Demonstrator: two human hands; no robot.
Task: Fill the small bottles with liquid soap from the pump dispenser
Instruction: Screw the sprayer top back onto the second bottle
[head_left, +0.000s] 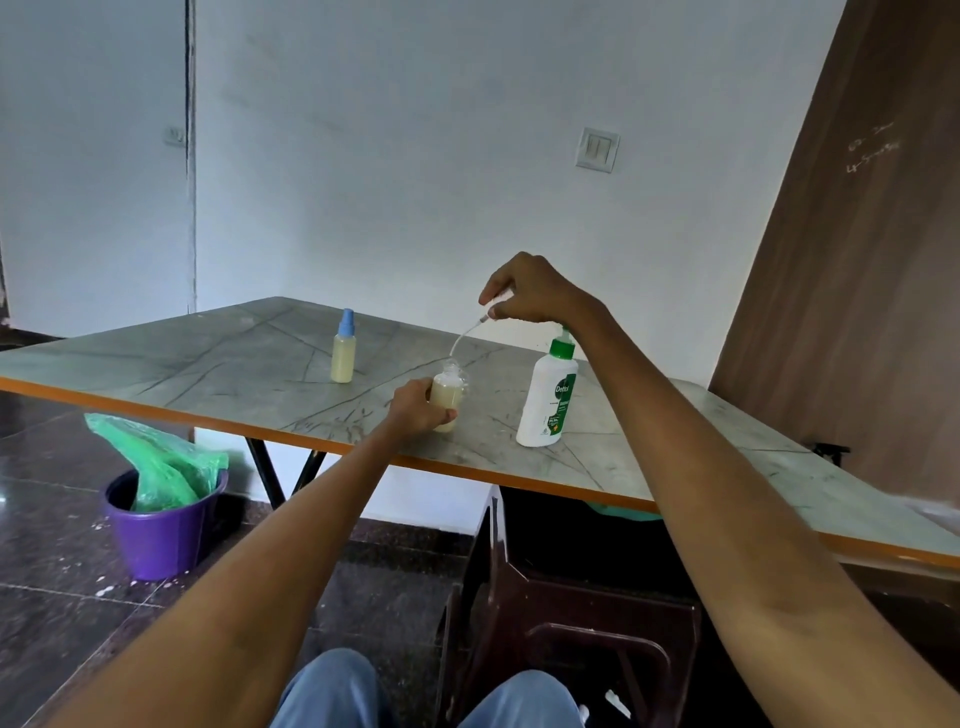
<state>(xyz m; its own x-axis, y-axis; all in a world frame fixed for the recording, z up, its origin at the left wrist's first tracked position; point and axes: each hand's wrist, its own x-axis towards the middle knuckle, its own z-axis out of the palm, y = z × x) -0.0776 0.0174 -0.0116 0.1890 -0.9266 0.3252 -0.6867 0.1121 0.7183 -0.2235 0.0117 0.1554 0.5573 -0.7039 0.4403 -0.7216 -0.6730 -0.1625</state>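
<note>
Two small bottles stand on the counter (218, 364), a grey marbled top with an orange edge.

Item one: open small bottle (448, 397), clear, nearly full of pale yellowish liquid, upright near the counter's near edge. The left hand (415, 408) is wrapped around its lower body, fingers closed on it, thumb across the front.

Item two: spray cap with thin dip tube (462, 340). The right hand (530, 291) is raised above and slightly right of the left hand, fingertips pinched shut on the cap. The tube curves down from that hand, its lower end at the open bottle's mouth; whether it touches the rim cannot be told.

Item three: capped small bottle (343, 353), blue spray top fitted, filled with the same pale liquid, upright, well left of and beyond the left hand, apart from everything else.

Item four: pump dispenser (548, 397), white body, green collar and label, upright just right of the held bottle and directly below the right wrist. Its pump head is partly hidden behind the forearm.

Off the counter: purple bucket (161, 530) on the floor, below and left of the left forearm, lined with a green plastic bag (156, 462). Dark brown plastic stool (566, 634) under the counter, beneath the right forearm. Wall switch (597, 149) above the right hand.
</note>
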